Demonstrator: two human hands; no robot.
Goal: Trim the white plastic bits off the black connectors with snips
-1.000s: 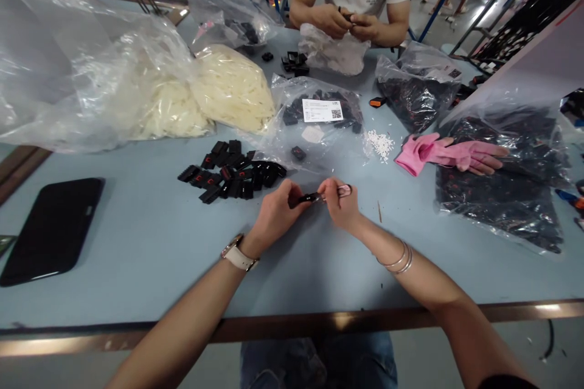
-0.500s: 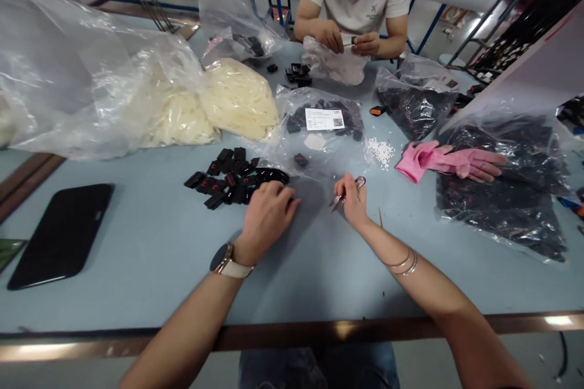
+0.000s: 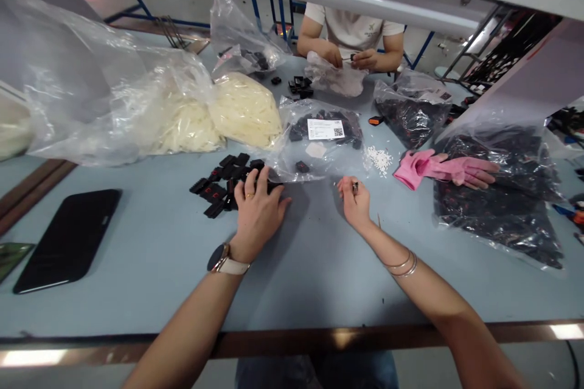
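Note:
My left hand (image 3: 256, 213) lies palm down on the blue-grey table (image 3: 150, 255), its fingertips on the near edge of a pile of small black plastic parts (image 3: 223, 182). Whether the fingers hold a part is hidden. My right hand (image 3: 354, 202) is curled a little to the right, closed on small scissors (image 3: 354, 185) of which only the ring shows. A clear bag of black parts with a white label (image 3: 323, 129) lies just beyond both hands.
Large clear bags of cream-white pieces (image 3: 182, 115) fill the left back. A black tablet (image 3: 68, 240) lies at left. Pink gloves (image 3: 438, 168) and bags of black parts (image 3: 497, 194) sit at right. A person (image 3: 353, 42) works across the table.
My left hand left the right hand, moved left and forward, and settled on the pile of black parts. My right hand drew the scissors in, so the blades no longer show.

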